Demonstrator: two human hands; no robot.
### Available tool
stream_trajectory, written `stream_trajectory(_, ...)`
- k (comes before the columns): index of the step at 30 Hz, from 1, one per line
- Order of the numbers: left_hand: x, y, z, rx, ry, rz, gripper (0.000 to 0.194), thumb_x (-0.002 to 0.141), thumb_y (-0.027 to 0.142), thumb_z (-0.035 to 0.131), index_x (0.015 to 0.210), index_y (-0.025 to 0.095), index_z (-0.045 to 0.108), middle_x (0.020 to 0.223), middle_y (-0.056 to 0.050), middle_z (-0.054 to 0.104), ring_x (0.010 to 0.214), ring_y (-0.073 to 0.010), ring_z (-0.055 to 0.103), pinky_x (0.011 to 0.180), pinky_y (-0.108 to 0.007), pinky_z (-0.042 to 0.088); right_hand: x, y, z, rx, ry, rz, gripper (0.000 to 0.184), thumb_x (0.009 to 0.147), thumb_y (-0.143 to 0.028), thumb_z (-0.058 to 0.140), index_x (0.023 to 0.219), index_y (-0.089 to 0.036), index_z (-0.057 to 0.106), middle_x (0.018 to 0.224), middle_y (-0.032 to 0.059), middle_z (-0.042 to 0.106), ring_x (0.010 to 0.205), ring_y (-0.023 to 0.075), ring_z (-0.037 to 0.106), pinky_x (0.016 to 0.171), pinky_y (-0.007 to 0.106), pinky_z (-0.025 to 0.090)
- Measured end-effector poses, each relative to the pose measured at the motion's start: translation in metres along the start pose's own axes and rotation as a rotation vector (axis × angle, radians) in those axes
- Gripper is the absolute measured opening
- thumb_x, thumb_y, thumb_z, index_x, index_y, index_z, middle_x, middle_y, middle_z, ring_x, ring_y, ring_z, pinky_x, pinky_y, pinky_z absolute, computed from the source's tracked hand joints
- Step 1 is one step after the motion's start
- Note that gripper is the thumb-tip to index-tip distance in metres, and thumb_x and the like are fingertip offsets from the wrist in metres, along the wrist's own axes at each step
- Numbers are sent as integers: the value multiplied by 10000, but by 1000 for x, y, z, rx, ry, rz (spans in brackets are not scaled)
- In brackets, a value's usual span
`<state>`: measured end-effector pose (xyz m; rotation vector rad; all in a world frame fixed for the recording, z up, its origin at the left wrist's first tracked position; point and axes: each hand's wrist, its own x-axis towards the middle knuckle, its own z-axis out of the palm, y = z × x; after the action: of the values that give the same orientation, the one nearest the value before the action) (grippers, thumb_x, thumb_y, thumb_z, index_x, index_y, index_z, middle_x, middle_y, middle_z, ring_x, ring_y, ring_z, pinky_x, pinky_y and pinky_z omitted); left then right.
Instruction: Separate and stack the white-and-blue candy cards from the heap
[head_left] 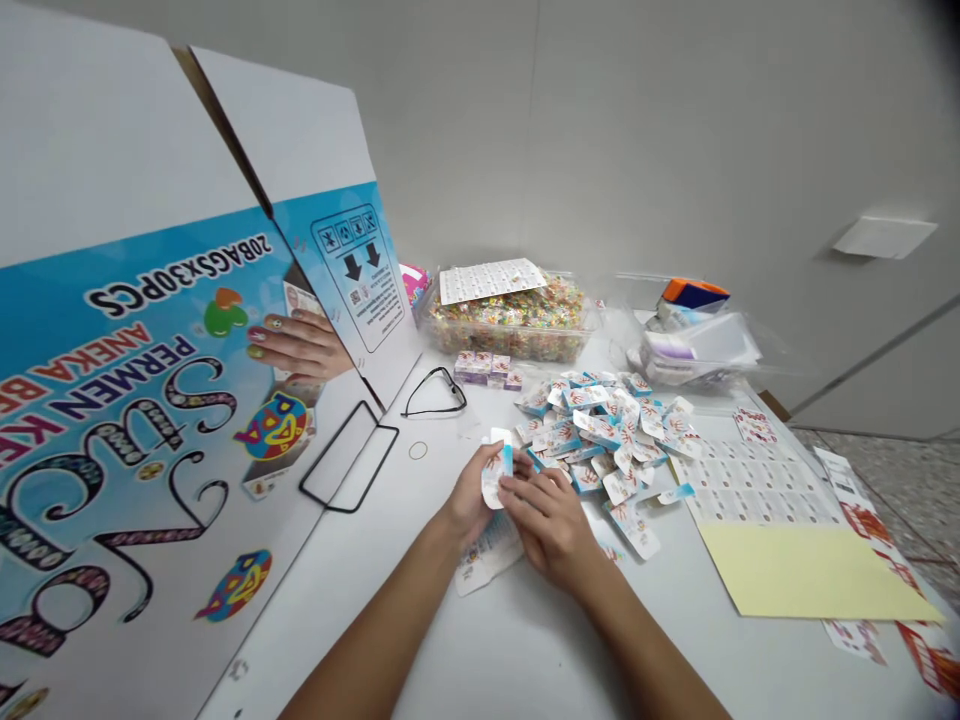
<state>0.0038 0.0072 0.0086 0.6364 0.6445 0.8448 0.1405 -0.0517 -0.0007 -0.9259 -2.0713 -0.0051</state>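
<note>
In the head view, a small white and blue carton (496, 472) with one flap up stands between my hands above the table. My left hand (472, 495) is closed around its left side. My right hand (551, 515) has its fingertips against the carton's lower right edge; the fingers are bent, and whether they pinch anything is hard to make out. Below my hands lies a flat stack of printed cartons (487, 560), partly covered. To the right of my hands spreads a pile of similar small cartons (600, 425), many with flaps raised.
A big printed cardboard box (150, 400) stands along the left. Behind are eyeglasses (437, 393), small purple boxes (487, 369), and a clear tub (517, 330) of colourful pieces. A clear container (697, 355) is back right; a sticker sheet (757, 482) and yellow sheet (810, 575) lie right.
</note>
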Motion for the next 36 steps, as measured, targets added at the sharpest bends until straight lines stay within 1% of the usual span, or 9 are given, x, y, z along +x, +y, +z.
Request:
stream_trajectory(2,0,1,-1,-29,50,-6,270,785,382,668,802,113,673,724,-44,668,642,-130,611,621,-222,460,1,-3,-3,-17,-92,18,292,914,-109,525,1162,-221,633,1054,68,730,913,240,612,839,461,469)
stream_trajectory(5,-2,0,-6,68,19,-3,252,805,375,701,856,129,675,737,-32,658,633,-122,600,590,-214,451,3,-4,-11,-30,-21,174,311,934,-194,548,1239,-230,592,1182,94,670,1015,263,563,909,493,449)
stream_trajectory(10,-10,-3,-15,269,-352,-50,483,785,592,675,806,110,671,666,-55,611,542,-119,532,494,-220,384,6,-6,-22,70,-155,271,594,912,-326,614,1454,-222,393,1562,137,311,1388,322,314,1100,540,363)
stream_trajectory(13,-13,-5,-19,333,-434,-19,523,751,625,694,836,110,667,705,-65,614,611,-136,545,543,-231,412,8,-7,-24,184,-103,242,503,900,-263,623,1378,-243,467,1502,120,410,1351,291,381,1093,514,387)
stream_trajectory(16,-14,-6,-17,338,-394,-13,462,771,553,716,903,114,659,766,-65,618,648,-134,549,582,-236,422,9,-8,-28,257,46,225,359,896,-145,588,1231,-270,578,1373,87,550,1231,250,504,1040,476,435)
stream_trajectory(19,-13,-4,-14,301,-336,-3,454,798,540,689,950,115,651,779,-60,616,640,-128,546,588,-240,416,10,-9,-32,305,42,224,228,893,-96,560,1018,-269,641,1319,50,600,1213,241,520,1038,467,429)
stream_trajectory(26,-11,0,-21,408,-279,-18,420,757,520,728,858,126,626,705,-27,611,635,-136,556,603,-252,425,8,-12,-24,248,-38,299,495,874,-147,580,1349,-243,474,1445,126,449,1277,282,450,1047,508,401)
stream_trajectory(31,-14,-7,-12,396,-351,-68,476,749,581,714,841,137,567,686,-35,632,612,-155,593,594,-271,446,7,-7,-28,262,53,251,298,843,-106,556,1103,-242,606,1261,83,610,1048,241,560,955,474,422)
stream_trajectory(36,-17,-3,0,482,-436,-102,426,779,542,710,773,135,585,647,-49,646,623,-155,612,587,-252,455,12,-4,-39,430,47,336,86,847,-173,532,838,-213,607,1232,74,619,1039,244,537,919,445,438)
